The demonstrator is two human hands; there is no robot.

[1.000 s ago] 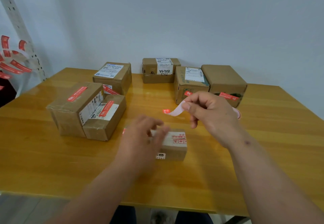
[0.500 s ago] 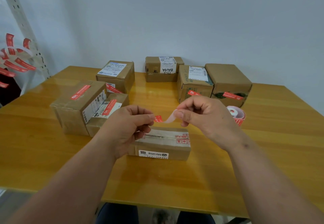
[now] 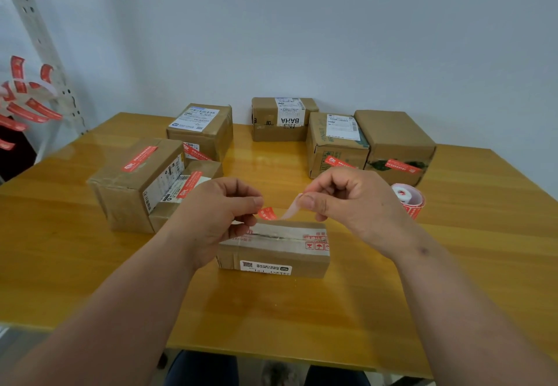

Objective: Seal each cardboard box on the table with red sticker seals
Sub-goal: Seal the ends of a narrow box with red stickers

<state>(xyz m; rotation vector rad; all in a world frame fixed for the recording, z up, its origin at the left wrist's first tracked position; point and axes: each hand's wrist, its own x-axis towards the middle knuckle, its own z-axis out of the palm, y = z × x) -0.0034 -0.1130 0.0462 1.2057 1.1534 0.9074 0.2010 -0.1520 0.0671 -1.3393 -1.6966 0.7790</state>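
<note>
Sticker stretched left-right between 2 hands.

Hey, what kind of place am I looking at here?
Probably a small parcel-packing room: labelled brown cardboard boxes on a yellow wooden table, a roll of red sticker seals, and a perforated metal rack upright.

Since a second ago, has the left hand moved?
Yes. The left hand has lifted off the small box and now pinches the red sticker above its far edge.
</note>
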